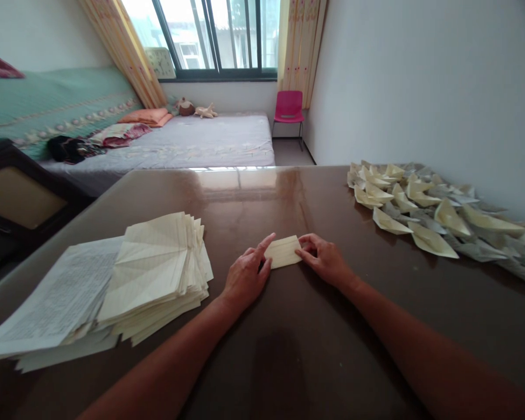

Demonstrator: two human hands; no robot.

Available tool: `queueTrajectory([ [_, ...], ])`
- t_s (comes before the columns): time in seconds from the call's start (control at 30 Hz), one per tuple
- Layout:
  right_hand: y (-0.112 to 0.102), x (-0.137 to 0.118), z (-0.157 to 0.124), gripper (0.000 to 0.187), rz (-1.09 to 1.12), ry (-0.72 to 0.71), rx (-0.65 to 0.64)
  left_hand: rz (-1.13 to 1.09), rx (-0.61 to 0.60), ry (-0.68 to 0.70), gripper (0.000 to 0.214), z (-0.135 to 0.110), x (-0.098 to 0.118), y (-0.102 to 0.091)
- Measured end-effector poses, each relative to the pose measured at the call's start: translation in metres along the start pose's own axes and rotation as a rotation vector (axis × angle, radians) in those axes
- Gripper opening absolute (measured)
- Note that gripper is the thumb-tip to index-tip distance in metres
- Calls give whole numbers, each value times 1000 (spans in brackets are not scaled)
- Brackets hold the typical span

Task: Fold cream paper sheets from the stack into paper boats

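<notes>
A small folded piece of cream paper (283,252) lies flat on the brown table (289,338) in front of me. My left hand (245,275) rests at its left end, index finger stretched over the paper's edge, fingers pressing down. At the paper's right end my right hand (326,258) pinches the edge with thumb and fingertips. Both forearms reach in from the bottom of the view.
A thick stack of creased cream sheets (157,274) and printed pages (56,303) sits at the left. Several folded paper boats (420,204) are heaped along the right wall. Beyond the table are a bed (192,140), a pink chair (289,108) and a window.
</notes>
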State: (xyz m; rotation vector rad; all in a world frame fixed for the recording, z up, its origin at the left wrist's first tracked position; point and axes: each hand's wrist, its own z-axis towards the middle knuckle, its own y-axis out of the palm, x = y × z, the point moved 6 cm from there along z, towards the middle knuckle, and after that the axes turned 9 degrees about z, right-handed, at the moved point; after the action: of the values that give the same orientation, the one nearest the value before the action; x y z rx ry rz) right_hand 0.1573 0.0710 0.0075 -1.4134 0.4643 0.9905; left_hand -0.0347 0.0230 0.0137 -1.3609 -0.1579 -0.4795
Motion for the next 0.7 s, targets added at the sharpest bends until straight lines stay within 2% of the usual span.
queueTrajectory([
  [0.07,3,-1,1,35,-69,-1,22,39,-2,62,38,0,5,1],
  [0.13,7,-2,1,31,-126,-27,10,84,-2,115,32,-2,9,1],
  [0.27,9,-5,-1,18,-166,-71,15,193,-7,129,30,-3,14,1],
  [0.43,9,-5,-1,22,-159,-94,6,285,-48,124,29,-2,17,0],
  [0.7,9,-6,-1,20,-207,-89,-1,336,-39,154,31,-3,15,3],
])
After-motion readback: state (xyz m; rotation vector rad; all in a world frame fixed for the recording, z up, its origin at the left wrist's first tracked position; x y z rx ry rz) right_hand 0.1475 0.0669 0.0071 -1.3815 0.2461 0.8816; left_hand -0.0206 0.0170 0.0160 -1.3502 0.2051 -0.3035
